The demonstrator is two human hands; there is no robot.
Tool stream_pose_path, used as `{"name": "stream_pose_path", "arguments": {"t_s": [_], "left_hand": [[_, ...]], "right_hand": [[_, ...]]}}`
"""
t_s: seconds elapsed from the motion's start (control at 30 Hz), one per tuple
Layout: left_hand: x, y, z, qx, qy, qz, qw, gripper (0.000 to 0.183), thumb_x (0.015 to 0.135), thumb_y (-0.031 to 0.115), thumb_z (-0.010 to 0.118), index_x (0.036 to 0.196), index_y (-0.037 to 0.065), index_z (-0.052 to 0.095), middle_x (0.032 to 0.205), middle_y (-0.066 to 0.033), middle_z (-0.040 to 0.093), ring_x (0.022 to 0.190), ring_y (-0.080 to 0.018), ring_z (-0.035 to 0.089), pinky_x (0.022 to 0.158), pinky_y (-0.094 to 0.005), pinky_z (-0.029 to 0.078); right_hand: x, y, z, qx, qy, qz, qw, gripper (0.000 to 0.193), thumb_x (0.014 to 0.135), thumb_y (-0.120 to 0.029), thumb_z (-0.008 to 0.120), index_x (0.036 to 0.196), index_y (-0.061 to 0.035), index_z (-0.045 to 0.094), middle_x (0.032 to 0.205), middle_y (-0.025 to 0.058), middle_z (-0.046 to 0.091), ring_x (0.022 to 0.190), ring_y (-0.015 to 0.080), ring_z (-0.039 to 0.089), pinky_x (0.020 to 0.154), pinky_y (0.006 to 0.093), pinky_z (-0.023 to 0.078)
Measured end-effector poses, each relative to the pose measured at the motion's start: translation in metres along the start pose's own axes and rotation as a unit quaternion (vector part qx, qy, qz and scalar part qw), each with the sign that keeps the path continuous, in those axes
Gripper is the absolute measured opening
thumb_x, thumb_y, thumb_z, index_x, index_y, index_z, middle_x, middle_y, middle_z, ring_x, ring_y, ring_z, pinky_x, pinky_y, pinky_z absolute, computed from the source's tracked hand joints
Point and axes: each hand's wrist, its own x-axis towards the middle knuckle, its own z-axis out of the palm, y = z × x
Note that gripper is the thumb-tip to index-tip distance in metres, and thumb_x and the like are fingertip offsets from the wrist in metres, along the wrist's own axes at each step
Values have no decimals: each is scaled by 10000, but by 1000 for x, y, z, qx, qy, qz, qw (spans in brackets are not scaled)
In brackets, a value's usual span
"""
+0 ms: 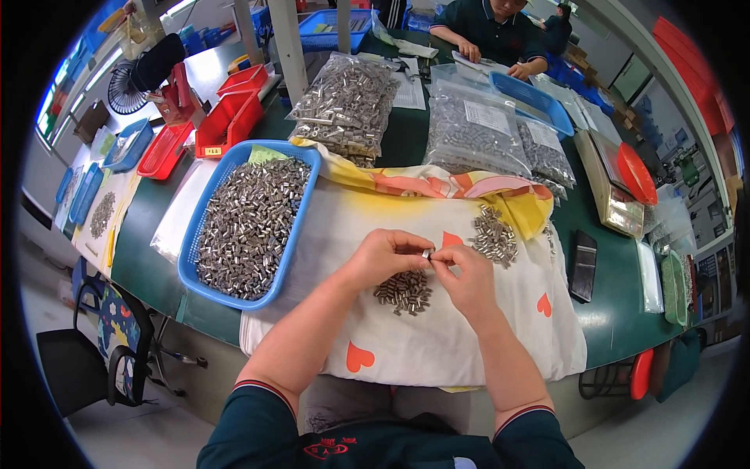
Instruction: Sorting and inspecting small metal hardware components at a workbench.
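Observation:
Between the fingertips of my left hand (384, 256) and my right hand (467, 275) is one small shiny metal sleeve (427, 254). Both hands are closed in a pinch and meet at this piece, just above the cloth. Under them lies a pile of short metal sleeves (403, 295), partly covered by my left hand. A second pile of sleeves (494, 236) rests on the cloth beyond my right hand. To the left, a blue plastic basket (184, 250) is filled with many more such pieces. The white cloth (328, 242) with red hearts spreads beneath my hands.
Clear bags of metal parts (344, 102) and more bags (473, 129) stand at the back. A dark phone-like object (583, 266) and a scale with a red dish (637, 173) are on the right. Red bins (228, 125) sit back left. A co-worker (492, 35) sits opposite.

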Motion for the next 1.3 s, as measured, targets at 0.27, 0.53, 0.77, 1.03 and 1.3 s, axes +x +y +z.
{"name": "stream_pose_path", "arguments": {"t_s": [0.27,0.53,0.77,1.03,1.3], "left_hand": [[-3,8,-6,36,-20,-28,999,280,711,22,659,977,-33,592,848,-57,617,768,-86,571,688,-209,475],[0,8,-1,84,-14,-43,995,263,723,-33,623,983,-35,581,843,-41,606,752,-83,573,686,-206,476],[0,1,1,45,-10,-35,998,249,732,-41,609,979,-27,576,854,-35,604,767,-87,576,701,-209,476],[2,0,-3,31,7,-34,999,254,730,10,638,978,-14,587,827,-20,598,759,-64,550,691,-195,458],[2,-1,-5,-31,4,-1,1000,259,727,-5,633,979,-19,576,877,-42,604,801,-83,561,727,-209,468]], "right_hand": [[8,-1,-14,97,-89,152,979,133,698,-52,629,819,-7,598,718,38,596,645,108,542,593,228,427],[19,50,-38,-184,68,104,975,106,709,-78,598,809,-47,613,766,87,586,712,216,563,644,320,447],[22,60,-17,-377,19,46,925,80,684,-115,609,755,-80,624,752,69,550,777,245,522,704,367,389],[21,47,-13,-259,46,77,962,38,700,-74,584,722,-44,594,747,81,575,731,225,551,688,338,418],[9,5,-9,82,-50,65,993,112,703,2,602,811,-24,590,742,21,594,677,100,538,633,236,430]]}}
